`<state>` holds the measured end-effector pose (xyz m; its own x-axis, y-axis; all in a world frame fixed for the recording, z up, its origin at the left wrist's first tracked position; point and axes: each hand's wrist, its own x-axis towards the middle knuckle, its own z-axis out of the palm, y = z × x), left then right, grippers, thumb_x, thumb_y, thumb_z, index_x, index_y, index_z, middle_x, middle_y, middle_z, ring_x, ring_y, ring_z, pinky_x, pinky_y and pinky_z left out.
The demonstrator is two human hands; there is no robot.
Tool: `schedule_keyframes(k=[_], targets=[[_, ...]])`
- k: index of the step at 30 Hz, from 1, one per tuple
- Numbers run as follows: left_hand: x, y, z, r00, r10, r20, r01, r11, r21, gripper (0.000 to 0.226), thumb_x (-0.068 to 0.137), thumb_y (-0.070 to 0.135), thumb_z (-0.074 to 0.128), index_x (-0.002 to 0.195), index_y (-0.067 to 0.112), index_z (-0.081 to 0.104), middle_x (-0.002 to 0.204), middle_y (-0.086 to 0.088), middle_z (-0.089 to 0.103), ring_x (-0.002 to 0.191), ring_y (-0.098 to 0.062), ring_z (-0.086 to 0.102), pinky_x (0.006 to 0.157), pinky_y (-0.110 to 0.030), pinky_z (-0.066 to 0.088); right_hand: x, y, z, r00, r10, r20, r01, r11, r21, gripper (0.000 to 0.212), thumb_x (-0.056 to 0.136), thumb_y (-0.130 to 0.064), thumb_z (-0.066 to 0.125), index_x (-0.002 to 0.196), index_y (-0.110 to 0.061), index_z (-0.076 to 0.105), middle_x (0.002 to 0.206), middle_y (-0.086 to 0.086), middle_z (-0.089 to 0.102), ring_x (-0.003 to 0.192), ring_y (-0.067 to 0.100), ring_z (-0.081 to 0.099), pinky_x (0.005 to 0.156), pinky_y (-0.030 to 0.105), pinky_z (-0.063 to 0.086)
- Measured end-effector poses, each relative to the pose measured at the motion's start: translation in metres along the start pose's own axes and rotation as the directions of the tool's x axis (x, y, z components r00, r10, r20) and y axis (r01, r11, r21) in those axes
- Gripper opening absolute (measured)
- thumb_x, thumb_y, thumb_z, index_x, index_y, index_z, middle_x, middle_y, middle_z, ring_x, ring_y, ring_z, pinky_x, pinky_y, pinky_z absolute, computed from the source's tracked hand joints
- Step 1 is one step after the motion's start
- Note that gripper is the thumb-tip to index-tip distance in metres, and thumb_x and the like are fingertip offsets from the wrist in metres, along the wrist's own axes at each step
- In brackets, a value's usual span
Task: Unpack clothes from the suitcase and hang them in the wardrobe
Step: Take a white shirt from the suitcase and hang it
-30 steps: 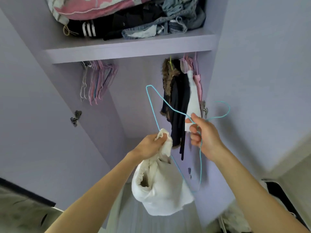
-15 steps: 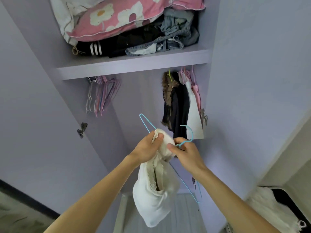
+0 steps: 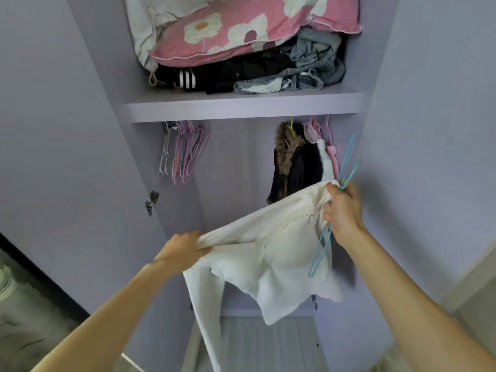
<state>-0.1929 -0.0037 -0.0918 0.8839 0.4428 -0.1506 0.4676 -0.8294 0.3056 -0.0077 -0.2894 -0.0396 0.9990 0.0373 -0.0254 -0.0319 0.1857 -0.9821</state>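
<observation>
Stretching between hands: white garment [image 3: 268, 253], centre frame, before the wardrobe [image 3: 241, 106] opening.
Left hand [image 3: 182, 248]: grips the garment's edge, 8 o'clock.
Right hand [image 3: 345, 210]: clutches its other end plus blue hanger [image 3: 319, 252], 2 o'clock.
Rail: empty hangers [image 3: 185, 154] at 10 o'clock; dark coat [image 3: 295, 167] at 1 o'clock.
Shelf: pink pillow [image 3: 241, 28], 12 o'clock.

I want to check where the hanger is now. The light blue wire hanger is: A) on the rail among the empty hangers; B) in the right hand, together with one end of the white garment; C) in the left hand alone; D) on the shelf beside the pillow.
B: the right hand grips the blue hanger and one end of the white garment; the left hand holds only cloth.
</observation>
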Motion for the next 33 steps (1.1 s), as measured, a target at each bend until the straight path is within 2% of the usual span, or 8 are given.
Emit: schedule_keyframes(k=[5, 9, 12, 15, 18, 21, 25, 33], targets=[[0.011, -0.025, -0.030, 0.990, -0.135, 0.028, 0.135, 0.908, -0.396, 0.016, 0.096, 0.027, 0.060, 0.082, 0.024, 0.067, 0.079, -0.002, 0.062, 0.077, -0.022, 0.056, 0.069, -0.030, 0.043, 0.004, 0.026, -0.008, 0.996, 0.042, -0.083, -0.043, 0.999, -0.016, 0.021, 0.093, -0.015, 0.051, 0.076, -0.024, 0.042, 0.069, -0.002, 0.037, 0.054, 0.013, 0.033, 0.045, 0.023, 0.028], [0.005, 0.012, -0.061, 0.977, -0.019, 0.213, 0.191, 0.527, -0.828, 0.022, 0.095, 0.019, 0.055, 0.103, 0.010, 0.072, 0.104, -0.015, 0.074, 0.098, -0.034, 0.069, 0.093, -0.045, 0.053, 0.002, 0.036, -0.014, 0.991, 0.041, -0.128, -0.060, 0.987, -0.151, 0.017, 0.095, -0.017, 0.050, 0.079, -0.021, 0.047, 0.069, 0.001, 0.044, 0.059, 0.019, 0.041, 0.053, 0.027, 0.032], [0.009, 0.050, -0.079, 0.990, 0.020, 0.140, 0.118, 0.428, -0.896, 0.023, 0.093, 0.023, 0.052, 0.096, 0.010, 0.071, 0.097, -0.017, 0.072, 0.091, -0.035, 0.069, 0.096, -0.051, 0.050, 0.000, 0.043, -0.021, 0.988, -0.032, -0.154, -0.029, 0.925, -0.380, 0.016, 0.099, -0.027, 0.049, 0.097, -0.014, 0.057, 0.089, 0.008, 0.058, 0.084, 0.025, 0.052, 0.076, 0.035, 0.043], [0.015, 0.086, -0.089, 0.998, 0.065, -0.005, -0.043, 0.606, -0.794, 0.023, 0.089, 0.032, 0.059, 0.090, 0.011, 0.068, 0.095, -0.013, 0.071, 0.093, -0.035, 0.068, 0.090, -0.047, 0.052, -0.003, 0.034, -0.019, 0.984, -0.040, -0.175, -0.014, 0.954, -0.298, 0.025, 0.096, -0.038, 0.051, 0.103, -0.018, 0.065, 0.087, 0.000, 0.061, 0.089, 0.023, 0.056, 0.079, 0.035, 0.042], [0.022, 0.110, -0.091, 0.988, 0.144, -0.049, -0.140, 0.733, -0.666, 0.017, 0.092, 0.030, 0.063, 0.088, 0.014, 0.064, 0.090, -0.002, 0.063, 0.086, -0.021, 0.058, 0.076, -0.032, 0.044, -0.012, 0.009, -0.007, 0.978, 0.015, -0.208, -0.015, 1.000, 0.003, 0.040, 0.096, -0.044, 0.048, 0.065, -0.020, 0.057, 0.063, -0.006, 0.048, 0.056, 0.014, 0.045, 0.054, 0.025, 0.032], [0.024, 0.123, -0.096, 0.980, 0.193, -0.052, -0.183, 0.759, -0.625, 0.017, 0.092, 0.027, 0.063, 0.094, 0.010, 0.065, 0.093, 0.001, 0.061, 0.087, -0.016, 0.053, 0.078, -0.029, 0.040, -0.026, -0.021, 0.007, 0.986, 0.116, -0.123, -0.078, 0.958, 0.275, 0.049, 0.098, -0.042, 0.046, 0.056, -0.021, 0.035, 0.048, -0.007, 0.027, 0.036, 0.008, 0.018, 0.037, 0.021, 0.014], [0.017, 0.125, -0.111, 0.965, 0.261, -0.012, -0.210, 0.748, -0.629, 0.017, 0.079, 0.030, 0.063, 0.084, 0.014, 0.068, 0.082, 0.004, 0.062, 0.085, -0.017, 0.055, 0.082, -0.033, 0.040, -0.032, -0.038, 0.025, 0.993, 0.117, 0.020, -0.112, 0.864, 0.491, 0.032, 0.095, -0.026, 0.046, 0.064, -0.021, 0.045, 0.050, -0.005, 0.025, 0.038, 0.009, 0.016, 0.038, 0.024, 0.010], [0.005, 0.110, -0.142, 0.967, 0.255, 0.018, -0.205, 0.813, -0.546, 0.026, 0.079, 0.048, 0.072, 0.097, 0.031, 0.079, 0.108, 0.014, 0.073, 0.113, -0.009, 0.062, 0.107, -0.035, 0.040, -0.018, -0.062, 0.055, 0.962, 0.050, 0.270, -0.192, 0.825, 0.531, 0.042, 0.093, -0.018, 0.047, 0.051, -0.021, 0.049, 0.045, -0.005, 0.027, 0.039, 0.010, 0.015, 0.039, 0.023, 0.009]])
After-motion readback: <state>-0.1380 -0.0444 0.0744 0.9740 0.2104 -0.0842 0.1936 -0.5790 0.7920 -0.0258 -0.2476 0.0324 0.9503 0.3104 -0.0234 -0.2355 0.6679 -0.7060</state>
